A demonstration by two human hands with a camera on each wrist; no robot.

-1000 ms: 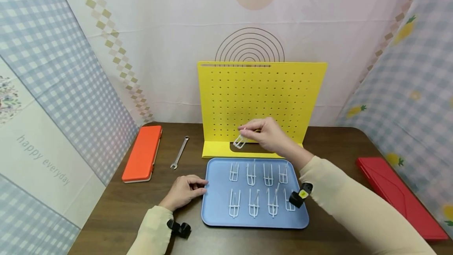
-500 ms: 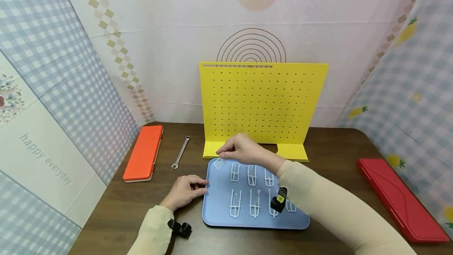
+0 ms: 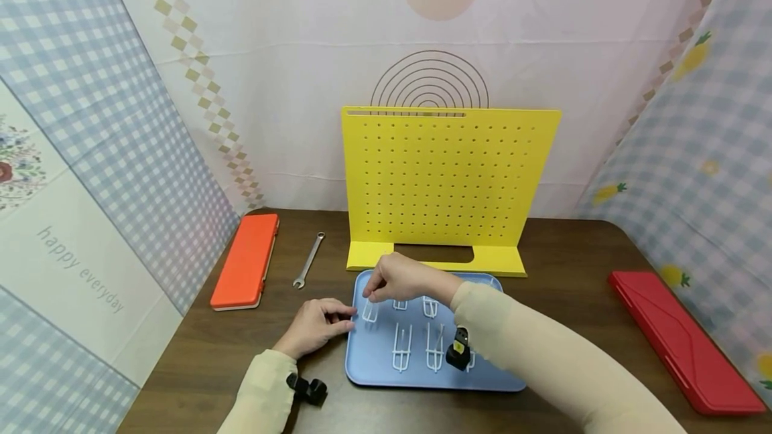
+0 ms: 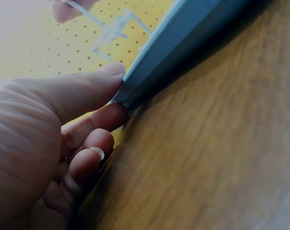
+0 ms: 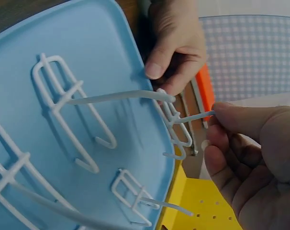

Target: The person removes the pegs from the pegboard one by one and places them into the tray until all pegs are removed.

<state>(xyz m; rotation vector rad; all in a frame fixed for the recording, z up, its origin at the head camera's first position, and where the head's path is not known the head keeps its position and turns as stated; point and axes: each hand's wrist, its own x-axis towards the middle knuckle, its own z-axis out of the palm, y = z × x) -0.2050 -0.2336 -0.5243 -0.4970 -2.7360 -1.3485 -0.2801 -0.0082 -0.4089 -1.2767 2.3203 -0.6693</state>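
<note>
My right hand (image 3: 403, 280) pinches the prong of a white wire pegboard hook (image 5: 177, 125) between thumb and forefinger. That hook hangs over the far left corner of the blue tray (image 3: 365, 364), its looped end low over the surface. With thumb and forefinger, my left hand (image 4: 83, 105) grips the tray's left rim. Several similar hooks lie in rows on the tray, among them a hook (image 3: 401, 351) at the near left and a hook (image 3: 434, 351) beside it. My right hand and sleeve hide others in the head view.
Behind the tray stands a yellow pegboard (image 3: 446, 173) on its slotted base. To the left lie a wrench (image 3: 309, 260) and an orange case (image 3: 246, 261). A red case (image 3: 681, 343) lies at the right of the wooden table (image 3: 573, 313). Patterned cloth surrounds the table.
My right hand has carried the hook from in front of the pegboard leftward and down over the tray's far left corner. My left hand stays at the tray's rim.
</note>
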